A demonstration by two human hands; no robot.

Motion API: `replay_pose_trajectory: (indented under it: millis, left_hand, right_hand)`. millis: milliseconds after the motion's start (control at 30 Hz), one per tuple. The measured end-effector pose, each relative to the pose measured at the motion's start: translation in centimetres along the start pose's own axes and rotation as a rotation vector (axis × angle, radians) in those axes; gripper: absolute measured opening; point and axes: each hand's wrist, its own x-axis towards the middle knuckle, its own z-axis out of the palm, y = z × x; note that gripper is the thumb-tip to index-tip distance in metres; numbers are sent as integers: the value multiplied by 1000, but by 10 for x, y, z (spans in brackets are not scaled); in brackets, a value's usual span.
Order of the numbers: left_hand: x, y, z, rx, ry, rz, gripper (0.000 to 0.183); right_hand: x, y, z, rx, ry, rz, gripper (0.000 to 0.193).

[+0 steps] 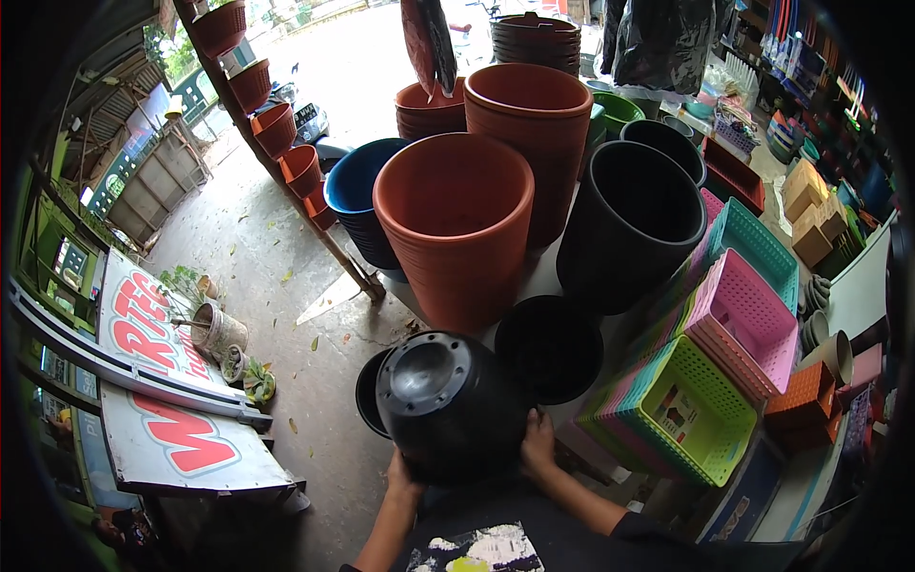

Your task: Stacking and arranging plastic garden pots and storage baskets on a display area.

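1. Gripping the upturned black pot point(443, 419) in front of the dark shirt point(477, 551), the left hand point(403, 481) and right hand point(539, 445) had fingers clamped on its sides, the left's mostly hidden.
2. A loosened grip could have dropped it; a forward swing might have bumped the large orange pot point(456, 257).
3. Counted: two hands, one gripped pot, five small orange pots point(301, 170) along the post point(345, 253).

The held black pot point(467, 424) looks like smooth plastic, its base glossy where light strikes. The large terracotta-coloured pot point(453, 272) looks like matt plastic with fine ridges on its wall. The lime basket point(717, 393) is perforated plastic, faintly shiny. Black bags point(662, 48) show crinkled, glossy plastic film. The floor point(229, 253) looks like rough concrete, the brown boxes point(803, 189) like matt cardboard.
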Motion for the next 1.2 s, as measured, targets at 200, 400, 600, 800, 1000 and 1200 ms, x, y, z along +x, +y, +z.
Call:
replay_pose_trajectory:
  millis: [200, 400, 600, 800, 1000, 1200]
  left_hand:
    - [14, 0, 4, 463, -312, 275, 58]
    - [4, 22, -25, 403, -302, 311, 62]
    - [18, 43, 11, 324, -272, 361, 67]
    - [-1, 54, -5, 261, -248, 404, 71]
    - [-19, 61, 44, 391, -74, 440, 78]
    - [-25, 63, 71, 497, -45, 492, 77]
  right_hand:
    - [-21, -32, 13, 104, -150, -241, 49]
    - [-32, -64, 7, -501, -168, -640, 63]
    - [-38, -80, 10, -331, -515, -634, 69]
    - [-15, -63, 14, -109, -584, -356, 76]
    - [11, -50, 13, 117, -627, -143, 72]
    - [24, -67, 7, 251, -554, 38, 67]
